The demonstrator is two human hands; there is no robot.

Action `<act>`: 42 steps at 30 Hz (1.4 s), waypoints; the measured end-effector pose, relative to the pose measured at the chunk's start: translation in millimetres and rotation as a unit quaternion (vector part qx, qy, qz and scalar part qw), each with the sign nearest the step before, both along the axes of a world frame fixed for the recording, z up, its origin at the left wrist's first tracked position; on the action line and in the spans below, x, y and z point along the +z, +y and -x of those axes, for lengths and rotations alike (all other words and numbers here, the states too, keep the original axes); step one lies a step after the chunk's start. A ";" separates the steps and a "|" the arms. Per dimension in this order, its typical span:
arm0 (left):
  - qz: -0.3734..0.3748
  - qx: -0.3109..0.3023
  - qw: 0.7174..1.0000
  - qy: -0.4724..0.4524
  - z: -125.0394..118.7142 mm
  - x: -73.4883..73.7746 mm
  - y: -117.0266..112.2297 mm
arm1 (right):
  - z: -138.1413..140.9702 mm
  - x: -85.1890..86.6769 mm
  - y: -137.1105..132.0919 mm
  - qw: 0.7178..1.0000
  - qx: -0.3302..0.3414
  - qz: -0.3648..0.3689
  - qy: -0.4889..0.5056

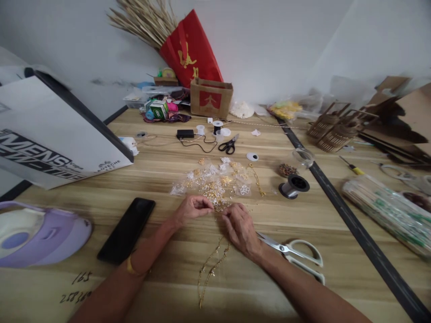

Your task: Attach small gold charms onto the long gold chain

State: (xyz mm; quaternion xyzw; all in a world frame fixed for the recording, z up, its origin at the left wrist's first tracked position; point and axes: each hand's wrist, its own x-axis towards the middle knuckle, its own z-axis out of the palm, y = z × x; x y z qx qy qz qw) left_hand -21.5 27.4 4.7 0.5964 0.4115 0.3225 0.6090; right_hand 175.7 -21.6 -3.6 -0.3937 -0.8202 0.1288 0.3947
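My left hand [194, 209] is at the near edge of a loose pile of gold and silver jewelry findings [215, 193], thumb and fingertips drawn together. Across a small gap, my right hand [240, 226] rests low over the table with its fingers curled in. Anything between the fingertips of either hand is too small to make out. A thin gold chain with small charms [212, 269] lies in a long loop just below my right hand. White-handled scissors [299, 255] lie partly behind my right forearm.
A black phone [127, 230] lies left of my left forearm. Right of the pile are a wire spool [294, 186] and a tub of brown beads [288, 169]. Black scissors [228, 145] lie beyond the pile. A white box [60, 134] stands at the left.
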 end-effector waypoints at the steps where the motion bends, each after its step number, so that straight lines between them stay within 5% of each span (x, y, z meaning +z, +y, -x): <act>1: 0.007 -0.002 1.000 -0.007 -0.3 -0.5 -0.2 | -0.1 0.1 -0.2 1.000 0.001 0.001 0.005; 20: 0.020 -0.023 0.999 -0.029 -6.5 1.1 -7.3 | -0.3 4.2 -3.5 0.999 0.015 -0.006 0.032; 42: -0.050 -0.034 0.998 -0.021 -7.6 2.9 -9.3 | -0.7 -0.1 -1.9 0.999 0.026 -0.018 0.036</act>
